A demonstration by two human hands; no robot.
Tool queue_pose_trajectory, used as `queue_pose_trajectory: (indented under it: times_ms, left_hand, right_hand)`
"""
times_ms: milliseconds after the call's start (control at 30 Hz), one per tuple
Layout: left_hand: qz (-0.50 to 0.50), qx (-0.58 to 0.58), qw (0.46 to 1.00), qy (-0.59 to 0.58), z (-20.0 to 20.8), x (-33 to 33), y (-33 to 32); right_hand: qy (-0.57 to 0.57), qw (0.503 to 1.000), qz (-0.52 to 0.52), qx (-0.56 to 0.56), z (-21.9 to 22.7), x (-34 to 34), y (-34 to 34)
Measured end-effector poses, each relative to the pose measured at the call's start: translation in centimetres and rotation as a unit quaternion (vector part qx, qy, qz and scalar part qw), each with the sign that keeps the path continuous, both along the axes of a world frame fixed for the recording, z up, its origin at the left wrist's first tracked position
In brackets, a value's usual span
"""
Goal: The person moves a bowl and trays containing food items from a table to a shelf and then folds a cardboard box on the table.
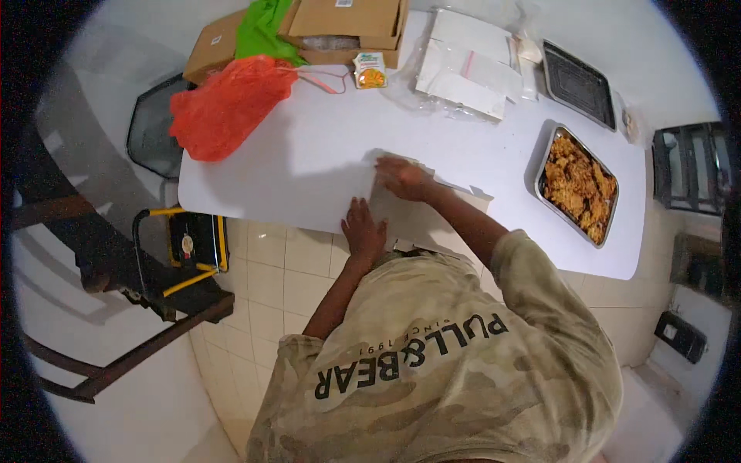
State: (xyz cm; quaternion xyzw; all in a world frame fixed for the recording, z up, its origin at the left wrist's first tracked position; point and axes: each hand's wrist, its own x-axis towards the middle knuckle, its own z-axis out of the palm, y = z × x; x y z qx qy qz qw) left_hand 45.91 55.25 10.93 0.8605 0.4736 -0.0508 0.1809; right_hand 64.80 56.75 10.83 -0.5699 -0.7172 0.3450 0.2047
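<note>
A pale sheet of cardboard (432, 225) lies at the table's front edge, close against my body, and a raised flap shows along its far side. My left hand (363, 230) rests flat on the sheet's left part near the edge, fingers stretched out and spread. Just beyond it, my right hand (404, 179) presses down on the sheet's far left part. Its fingers point left and look laid out rather than wrapped round anything. Both hands touch the cardboard, and neither grips a thing that I can make out.
On the white table (309, 170) a metal tray of fried food (579, 189) stands right, with a dark empty tray (579, 83) behind. Flat white boxes in plastic (463, 69), a small packet (370, 71), a red bag (231, 108) and brown cartons (347, 23) line the back.
</note>
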Motion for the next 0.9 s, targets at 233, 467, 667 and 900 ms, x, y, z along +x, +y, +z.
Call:
queue_pose_trajectory:
  times_ms: [233,467,667,900]
  left_hand:
    - [0.104,-0.101,0.984,-0.101,-1.8,-4.2,4.8]
    - [0.291,-0.36,0.799,-0.384,-1.4,-6.0,4.4]
    - [0.049,-0.391,0.831,-0.393,-5.1,-5.8,-0.9]
    - [-0.087,-0.387,0.91,0.119,-0.5,-3.5,-0.5]
  right_hand:
    - [-0.12,0.86,-0.467,0.168,4.2,3.2,-9.7]
    - [0.094,0.707,-0.701,-0.002,1.0,-0.4,-17.6]
    - [0.574,0.616,-0.476,-0.254,3.9,-2.8,-13.6]
    - [0.479,0.692,-0.524,-0.13,-2.2,0.1,-12.2]
